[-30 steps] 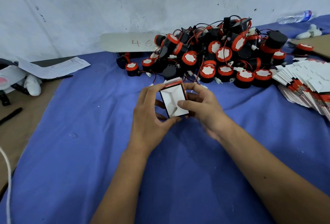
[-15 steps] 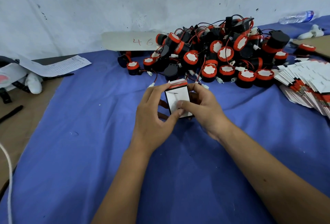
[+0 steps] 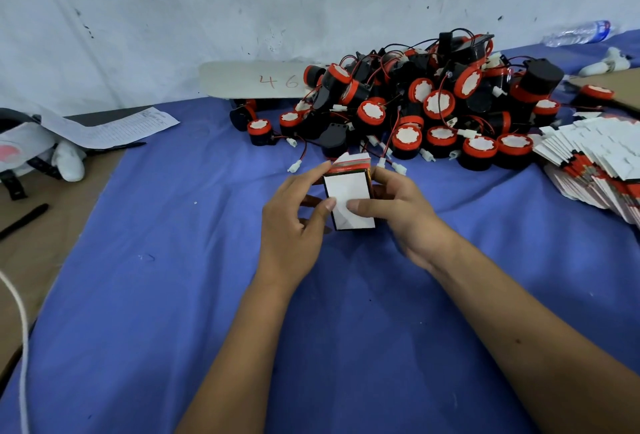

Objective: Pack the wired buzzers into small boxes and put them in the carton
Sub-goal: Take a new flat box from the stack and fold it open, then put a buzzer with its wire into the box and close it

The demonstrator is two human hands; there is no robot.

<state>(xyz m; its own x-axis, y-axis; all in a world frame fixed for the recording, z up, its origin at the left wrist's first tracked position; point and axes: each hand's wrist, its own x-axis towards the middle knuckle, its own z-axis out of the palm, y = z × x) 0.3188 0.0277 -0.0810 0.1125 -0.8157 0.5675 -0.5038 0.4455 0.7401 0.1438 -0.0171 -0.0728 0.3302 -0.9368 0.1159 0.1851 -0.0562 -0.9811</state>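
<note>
While you hold the small box between both hands just above the blue tabletop, its near end looks folded flat and white, with both thumbs pressing on that flap. Your left hand curls round its left side and your right hand pinches the right side, so each grip is closed on the box.

That end could spring open if you let go before the flap is properly tucked. Squeezing too hard may crush the thin card walls.

Just behind, the heap of wired buzzers trails loose leads and white plugs close to your fingers. A lead could snag and drag several units, or get trapped under the lid when you load one.

To your right, the fanned stack of flat boxes could slide if bumped. No carton is in view, so you cannot tell where the packed box goes.
</note>
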